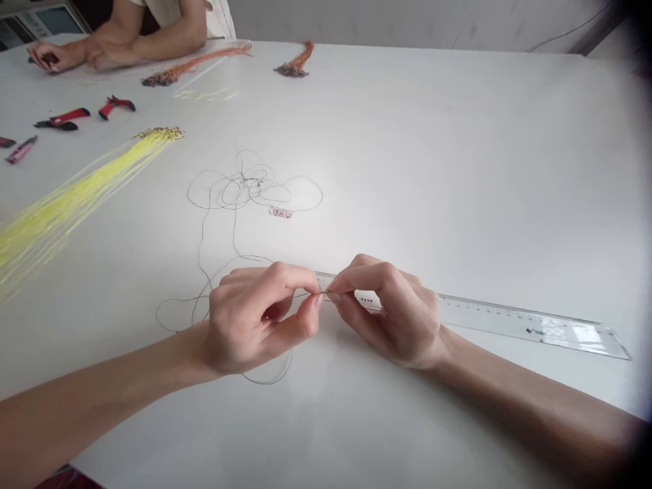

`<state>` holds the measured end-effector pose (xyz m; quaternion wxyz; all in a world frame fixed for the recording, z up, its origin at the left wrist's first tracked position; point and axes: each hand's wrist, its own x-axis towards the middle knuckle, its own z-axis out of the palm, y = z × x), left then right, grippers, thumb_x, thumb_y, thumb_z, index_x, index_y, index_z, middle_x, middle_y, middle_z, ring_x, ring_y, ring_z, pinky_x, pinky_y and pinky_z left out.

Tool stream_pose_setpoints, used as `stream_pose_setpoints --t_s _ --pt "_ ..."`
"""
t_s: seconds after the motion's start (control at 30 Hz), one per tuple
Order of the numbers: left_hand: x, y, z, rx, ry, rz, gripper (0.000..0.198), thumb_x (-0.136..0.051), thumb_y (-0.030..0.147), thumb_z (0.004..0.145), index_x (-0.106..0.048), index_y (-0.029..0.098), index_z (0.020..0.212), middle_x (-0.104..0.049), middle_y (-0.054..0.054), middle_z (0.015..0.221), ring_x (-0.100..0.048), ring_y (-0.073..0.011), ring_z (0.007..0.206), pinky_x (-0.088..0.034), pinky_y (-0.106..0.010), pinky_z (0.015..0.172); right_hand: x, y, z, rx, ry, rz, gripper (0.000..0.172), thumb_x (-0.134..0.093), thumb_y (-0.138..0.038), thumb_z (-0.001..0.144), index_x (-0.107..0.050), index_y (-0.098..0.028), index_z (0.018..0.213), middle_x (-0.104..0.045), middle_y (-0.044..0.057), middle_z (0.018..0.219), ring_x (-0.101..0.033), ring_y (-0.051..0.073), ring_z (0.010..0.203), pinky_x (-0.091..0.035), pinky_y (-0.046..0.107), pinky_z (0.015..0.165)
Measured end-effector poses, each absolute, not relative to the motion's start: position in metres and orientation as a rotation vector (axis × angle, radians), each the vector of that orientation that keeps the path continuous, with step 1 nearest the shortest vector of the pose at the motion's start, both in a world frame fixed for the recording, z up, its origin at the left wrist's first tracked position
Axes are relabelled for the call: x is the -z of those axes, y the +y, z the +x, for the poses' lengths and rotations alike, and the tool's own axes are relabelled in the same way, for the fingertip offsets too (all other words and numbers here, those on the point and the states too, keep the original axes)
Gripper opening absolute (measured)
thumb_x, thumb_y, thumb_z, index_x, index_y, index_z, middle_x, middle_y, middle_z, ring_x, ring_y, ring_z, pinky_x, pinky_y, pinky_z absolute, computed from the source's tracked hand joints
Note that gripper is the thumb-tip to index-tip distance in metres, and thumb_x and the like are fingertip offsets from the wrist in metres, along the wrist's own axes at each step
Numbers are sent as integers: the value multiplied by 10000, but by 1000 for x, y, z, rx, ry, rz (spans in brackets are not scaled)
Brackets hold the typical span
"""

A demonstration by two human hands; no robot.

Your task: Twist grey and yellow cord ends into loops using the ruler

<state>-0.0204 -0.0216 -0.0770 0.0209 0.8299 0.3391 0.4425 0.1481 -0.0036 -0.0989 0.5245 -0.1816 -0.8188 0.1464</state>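
My left hand (265, 316) is closed in a pinch, thumb against index finger, on a thin dark thread (301, 295). Close beside it, my right hand (390, 309) pinches the same thread, with the fingertips of both hands nearly touching. Loose loops of the thread spread over the table to the left of and beyond my left hand. Under and behind my hands lies a clear plastic ruler (534, 327), partly hidden by them and reaching out to the right. A small red-and-white label (280, 212) lies beside the thread loops.
A bundle of yellow cords (92, 187) stretches across the left. Red-handled pliers (116, 106) and another red-handled tool (64, 120) lie farther back. Orange cord bundles (298, 61) rest near the far edge. Another person's forearms (147, 47) lean on the white table (458, 156).
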Motion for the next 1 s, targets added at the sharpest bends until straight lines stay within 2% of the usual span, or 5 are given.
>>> stream_pose_setpoints --t_s 0.4,0.6,0.83,1.0 --pt "78 -21 -20 -1363 1051 2535 102 -547 120 809 -515 184 735 -451 99 429 -323 -16 326 -239 -131 273 98 -3 148 -359 -1963 -435 257 -461 74 781 -447 -169 865 -495 -4 636 -428 75 524 -360 205 432" --pt "80 -22 -19 -1415 1092 2503 90 -556 121 808 -525 173 741 -433 104 423 -304 -12 326 -223 -126 271 99 -3 149 -420 -1931 -459 223 -489 50 803 -478 -163 868 -531 7 660 -483 79 564 -394 201 456" --pt "81 -17 -19 -1550 1010 2442 100 -561 69 791 -521 157 767 -391 112 409 -292 -13 336 -228 -131 297 94 -4 150 -959 -1777 -696 51 -570 -180 850 -551 -187 803 -572 0 703 -504 89 612 -414 226 520" --pt "84 -12 -19 -1578 999 2438 109 -555 58 793 -520 157 763 -335 113 417 -285 -24 362 -284 -151 355 83 -6 142 -1481 -1417 -942 195 -632 -337 798 -594 -169 706 -529 -13 631 -447 75 561 -371 221 515"
